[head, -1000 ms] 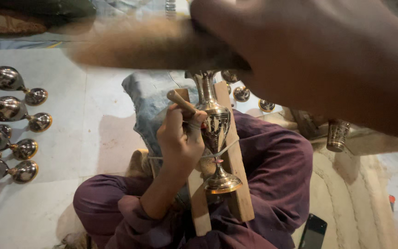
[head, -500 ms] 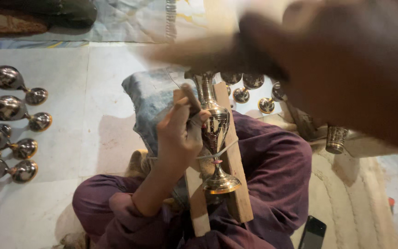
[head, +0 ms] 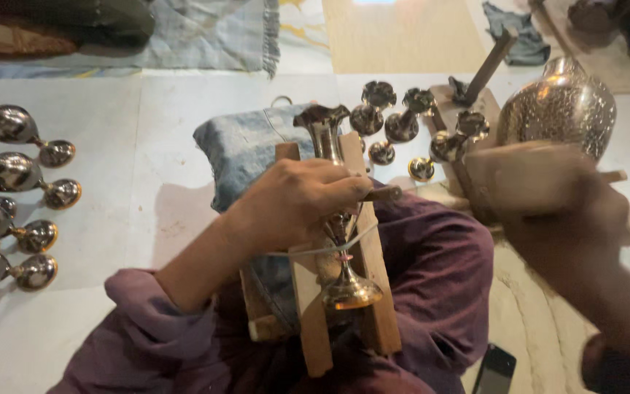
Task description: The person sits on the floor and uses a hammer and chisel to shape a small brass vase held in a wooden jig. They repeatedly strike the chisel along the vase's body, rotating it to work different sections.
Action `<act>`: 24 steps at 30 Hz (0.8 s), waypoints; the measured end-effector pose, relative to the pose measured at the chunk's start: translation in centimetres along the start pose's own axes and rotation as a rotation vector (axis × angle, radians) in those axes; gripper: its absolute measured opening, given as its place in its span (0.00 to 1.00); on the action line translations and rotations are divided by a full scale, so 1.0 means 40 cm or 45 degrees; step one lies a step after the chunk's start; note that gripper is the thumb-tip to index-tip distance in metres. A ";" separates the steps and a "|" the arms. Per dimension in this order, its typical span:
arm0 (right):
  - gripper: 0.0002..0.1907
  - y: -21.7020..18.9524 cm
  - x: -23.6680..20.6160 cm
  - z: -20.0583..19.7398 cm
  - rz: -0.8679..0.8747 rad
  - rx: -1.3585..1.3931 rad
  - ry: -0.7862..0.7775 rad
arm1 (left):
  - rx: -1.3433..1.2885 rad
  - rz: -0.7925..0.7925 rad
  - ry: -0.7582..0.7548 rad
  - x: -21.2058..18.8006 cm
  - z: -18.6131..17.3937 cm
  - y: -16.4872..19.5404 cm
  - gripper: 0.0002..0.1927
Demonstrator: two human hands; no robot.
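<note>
1. Pale floor tiles (head: pixel 111 219) form the work surface; a fringed cloth (head: pixel 205 36) lies at the far edge, well beyond the grip.
2. The person sits on the floor in purple clothing (head: pixel 432 277), with a wooden frame (head: pixel 373 306) of two slats resting across the lap.
3. A brass goblet-shaped vase (head: pixel 340 284) lies lengthwise between the slats, with its foot toward the person and its flared mouth pointing away. A thin cord crosses it just below the grip.
4. The left hand (head: pixel 293 201) is closed around a thin rod-like tool (head: pixel 382 193). The tool emerges from the fingertips to the right. The hand rests on the vase stem, covering its middle section.
5. The right hand (head: pixel 555 211) is motion-blurred, to the right of the grip and well apart from it. It is wrapped around a wooden mallet (head: pixel 526 175); the mallet head is blurred, and finer detail cannot be resolved.
6. A folded denim cushion (head: pixel 246 149) lies directly beyond the left hand, under the far end of the frame.
7. Several small brass pieces (head: pixel 402 124) stand beyond and to the right of the grip.
8. A large round brass vessel (head: pixel 559 109) stands beyond the right hand.
9. A row of polished metal vases (head: pixel 9 175) lies on the tiles far to the left of the grip.
10. A dark phone (head: pixel 494 368) lies on the mat below and to the right of the frame.
</note>
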State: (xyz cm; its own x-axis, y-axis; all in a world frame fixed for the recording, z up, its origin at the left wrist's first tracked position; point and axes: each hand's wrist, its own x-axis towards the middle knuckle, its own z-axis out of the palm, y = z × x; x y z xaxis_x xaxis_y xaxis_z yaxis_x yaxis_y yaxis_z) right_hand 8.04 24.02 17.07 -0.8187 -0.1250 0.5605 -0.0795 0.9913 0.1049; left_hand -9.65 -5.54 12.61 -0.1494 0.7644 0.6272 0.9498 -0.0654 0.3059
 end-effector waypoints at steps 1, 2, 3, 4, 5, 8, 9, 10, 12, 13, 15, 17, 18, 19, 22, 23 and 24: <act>0.22 0.003 -0.019 0.009 0.030 0.081 0.021 | -0.020 0.010 -0.022 -0.002 -0.004 0.003 0.17; 0.28 0.010 -0.029 0.021 -0.028 0.089 0.067 | -0.042 0.004 -0.031 -0.005 -0.008 0.005 0.17; 0.34 0.011 -0.041 0.031 -0.078 0.097 0.122 | -0.062 0.007 -0.045 -0.008 -0.012 0.007 0.17; 0.34 0.014 -0.049 0.035 -0.061 0.088 0.101 | -0.088 0.007 -0.053 -0.011 -0.012 0.007 0.18; 0.34 0.015 -0.054 0.041 -0.047 0.084 0.072 | -0.066 0.000 -0.064 -0.013 -0.010 0.007 0.18; 0.34 0.021 -0.044 0.045 0.028 0.267 0.081 | -0.060 -0.070 0.041 -0.019 -0.001 -0.003 0.17; 0.34 0.025 -0.033 0.041 0.052 0.272 0.073 | -0.101 -0.117 0.175 -0.019 0.002 -0.010 0.16; 0.35 0.026 -0.020 0.041 0.077 0.278 0.064 | -0.141 -0.165 0.310 -0.020 0.003 -0.016 0.15; 0.37 0.036 0.007 0.020 0.121 0.125 -0.036 | -0.226 -0.152 0.293 -0.021 0.008 -0.024 0.14; 0.35 0.038 0.023 0.014 0.084 -0.030 -0.123 | -0.271 -0.142 0.280 -0.020 0.009 -0.027 0.14; 0.33 0.036 0.056 0.005 0.011 -0.346 -0.293 | -0.234 -0.148 0.213 -0.018 0.010 -0.030 0.14; 0.31 0.024 0.080 -0.016 0.018 -0.047 -0.152 | -0.214 -0.121 0.189 -0.015 0.011 -0.030 0.14; 0.28 0.016 0.093 -0.026 0.017 0.014 -0.129 | -0.205 -0.088 0.200 -0.013 0.011 -0.030 0.14; 0.26 0.006 0.108 -0.036 0.015 0.074 -0.107 | -0.201 -0.060 0.210 -0.012 0.011 -0.030 0.15; 0.23 -0.021 0.150 -0.077 -0.082 -0.074 -0.186 | -0.266 -0.094 0.219 -0.017 0.014 -0.028 0.14; 0.27 -0.026 0.175 -0.082 -0.173 -0.163 -0.177 | -0.228 -0.097 0.249 -0.021 0.015 -0.027 0.14; 0.31 -0.032 0.198 -0.087 -0.262 -0.254 -0.172 | -0.194 -0.100 0.279 -0.026 0.019 -0.024 0.14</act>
State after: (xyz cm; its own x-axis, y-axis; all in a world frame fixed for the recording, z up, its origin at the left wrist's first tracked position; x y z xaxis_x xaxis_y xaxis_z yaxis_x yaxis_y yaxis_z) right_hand 3.64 21.63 24.24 -0.8661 -0.3019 0.3983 -0.1488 0.9166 0.3712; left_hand -10.20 -5.80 11.12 -0.2927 0.6154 0.7319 0.8830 -0.1197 0.4539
